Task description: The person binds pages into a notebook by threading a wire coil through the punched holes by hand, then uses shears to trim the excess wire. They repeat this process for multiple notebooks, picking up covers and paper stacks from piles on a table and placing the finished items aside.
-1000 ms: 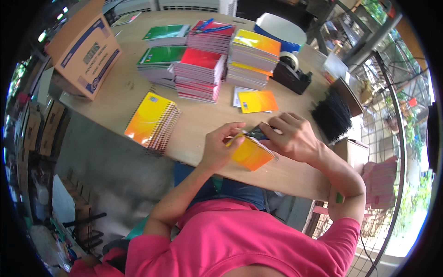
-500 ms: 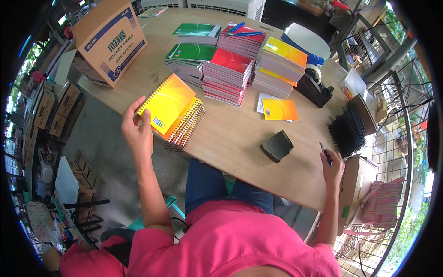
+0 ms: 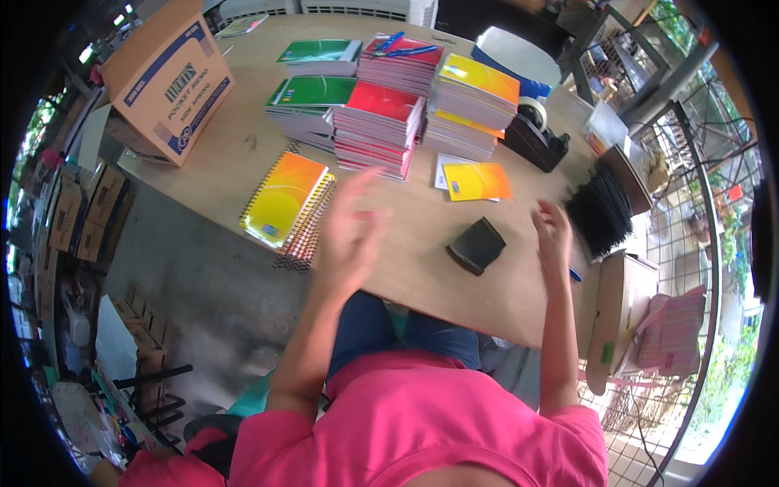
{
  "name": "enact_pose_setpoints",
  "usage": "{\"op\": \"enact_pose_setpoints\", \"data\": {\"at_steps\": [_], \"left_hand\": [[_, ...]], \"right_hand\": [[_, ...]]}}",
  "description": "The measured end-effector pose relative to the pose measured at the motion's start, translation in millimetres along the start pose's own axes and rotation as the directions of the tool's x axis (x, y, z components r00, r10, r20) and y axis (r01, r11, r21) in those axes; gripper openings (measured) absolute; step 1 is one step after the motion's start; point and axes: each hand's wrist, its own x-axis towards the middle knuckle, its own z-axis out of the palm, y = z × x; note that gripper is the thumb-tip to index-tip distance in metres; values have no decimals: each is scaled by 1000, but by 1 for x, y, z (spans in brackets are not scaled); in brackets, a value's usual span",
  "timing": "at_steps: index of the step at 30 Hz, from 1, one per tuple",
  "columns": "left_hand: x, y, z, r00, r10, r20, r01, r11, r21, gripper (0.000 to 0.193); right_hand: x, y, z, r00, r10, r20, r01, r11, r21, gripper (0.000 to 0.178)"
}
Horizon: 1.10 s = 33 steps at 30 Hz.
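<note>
My left hand [image 3: 350,235], blurred by motion, is over the front of the table. Its fingers look apart, and nothing shows in it. To its left, a yellow-orange spiral notebook [image 3: 286,199] lies on top of a stack of spiral-bound notebooks [image 3: 307,226] at the table edge. My right hand [image 3: 553,235] is raised over the right side of the table with its fingers loosely apart and nothing in them. Beside my right wrist lies a tool with a blue handle [image 3: 575,274], mostly hidden. A dark, angular block [image 3: 477,246] sits between my hands.
Stacks of green notebooks [image 3: 312,91], red notebooks [image 3: 380,101] and yellow notebooks [image 3: 479,81] stand farther back. Blue-handled pliers [image 3: 402,49] rest on a red stack. A tape dispenser [image 3: 535,142], black spiral wires [image 3: 599,213], a loose yellow cover [image 3: 479,181] and a cardboard box [image 3: 174,97] surround them.
My left hand has let go of the yellow notebook, which now lies on its stack, and moved right. My right hand has released the blue-handled tool and moved slightly left.
</note>
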Motion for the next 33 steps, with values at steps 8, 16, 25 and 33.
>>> {"op": "enact_pose_setpoints", "data": {"at_steps": [8, 16, 25, 33], "left_hand": [[142, -122, 133, 822, -542, 176, 423, 787, 448, 42], [117, -118, 137, 990, -106, 97, 32, 821, 570, 36], [38, -83, 87, 933, 329, 149, -355, 910, 212, 51], [-12, -76, 104, 930, 353, 99, -364, 923, 130, 25]], "right_hand": [[86, -5, 95, 966, 123, 228, -3, 886, -465, 69], [24, -45, 65, 986, -134, 99, 153, 963, -222, 82], [-51, -39, -11, 982, -137, 130, 189, 695, -694, 106], [-84, -61, 70, 997, 78, 6, -58, 683, 728, 36]]}}
